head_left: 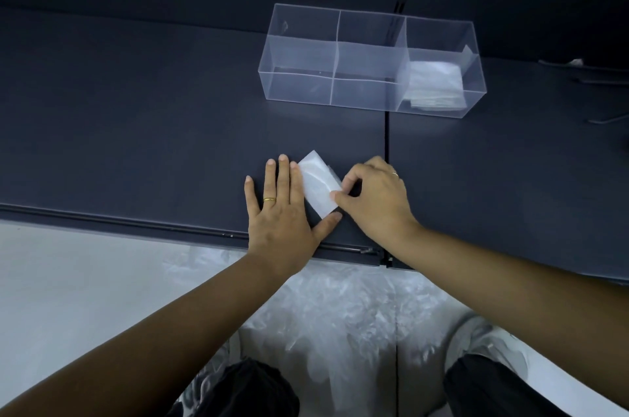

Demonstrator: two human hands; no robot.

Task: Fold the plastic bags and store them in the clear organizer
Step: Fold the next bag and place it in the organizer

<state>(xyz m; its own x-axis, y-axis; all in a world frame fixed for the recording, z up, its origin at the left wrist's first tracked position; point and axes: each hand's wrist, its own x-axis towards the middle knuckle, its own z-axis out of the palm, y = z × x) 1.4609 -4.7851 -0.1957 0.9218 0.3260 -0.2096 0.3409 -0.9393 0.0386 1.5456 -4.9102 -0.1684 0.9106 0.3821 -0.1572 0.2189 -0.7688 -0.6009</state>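
Observation:
A small folded white plastic bag (318, 185) lies on the dark shelf surface (153, 130) between my hands. My left hand (282, 209) rests flat with fingers spread, its index finger and thumb against the bag's left and lower edges. My right hand (374, 198) pinches the bag's right edge between thumb and forefinger. The clear organizer (371, 59) stands farther back, with three compartments. Its right compartment holds a stack of folded bags (434, 84); the left and middle ones hold nothing.
A heap of loose crumpled plastic bags (340, 314) lies on the light floor below the shelf's front edge (136, 220), between my knees. A seam (387, 137) splits the shelf. Metal hooks (609, 118) lie at the far right.

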